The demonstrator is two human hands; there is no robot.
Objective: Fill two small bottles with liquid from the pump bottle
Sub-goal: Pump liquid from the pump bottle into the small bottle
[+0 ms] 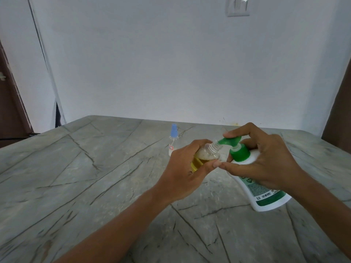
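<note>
Green plastic under my fingertip, the pump head of the white pump bottle, whose base rests on the grey veined stone table at my right. My right hand grasps this bottle round its shoulder and collar, with the index finger lying on top of the pump head and the thumb low against the neck. My left hand is wrapped around the small clear bottle, held above the table and tipped over so that its open threaded neck points right and meets the tip of the green spout. Yellow liquid sits in the lower part of this little bottle, with pale foam above it near the shoulder. The thumbs of both hands nearly touch just below the neck. Farther back on the table, behind my left hand, stands a spray bottle — clear, upright, with a pale blue cap and a small label. Behind the table rises a white wall with a switch plate high up.
</note>
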